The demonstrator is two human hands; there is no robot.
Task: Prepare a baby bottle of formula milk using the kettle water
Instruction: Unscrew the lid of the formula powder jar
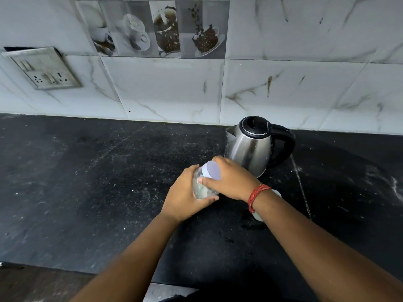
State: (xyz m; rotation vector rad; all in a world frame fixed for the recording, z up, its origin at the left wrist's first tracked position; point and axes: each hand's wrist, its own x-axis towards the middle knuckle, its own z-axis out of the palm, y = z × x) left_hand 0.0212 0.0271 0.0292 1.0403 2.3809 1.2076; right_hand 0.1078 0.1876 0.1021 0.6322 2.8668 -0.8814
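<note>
Left grip: left hand wrapped round the clear body of the jar, holding it just above the table, a bit right of centre.
Right grip: right hand clamped on the pale lid, fingers at 12, thumb across the near side. Looks like a twist-off in progress, only a guess though.
Jar axis: tilted, lid end pointing up toward 1 o'clock, base down toward 7. Whitish stuff inside, probably the formula, can't say for sure.
Key relation: lid sits right inside the right grip, body inside the left, so no reaching needed, just opposite turns along that tilted axis.
Kettle: steel kettle at 1 o'clock from the jar, just beside the right knuckles, spout facing 9, black handle at 3, lid shut.
In the way: kettle body close behind the right hand, so an elbow swing could bump it.
Half hidden: pale round thing under the right wrist at 4 o'clock, maybe the bottle, too covered to tell.
Wall: socket plate far off at 10 o'clock, nothing plugged in.
</note>
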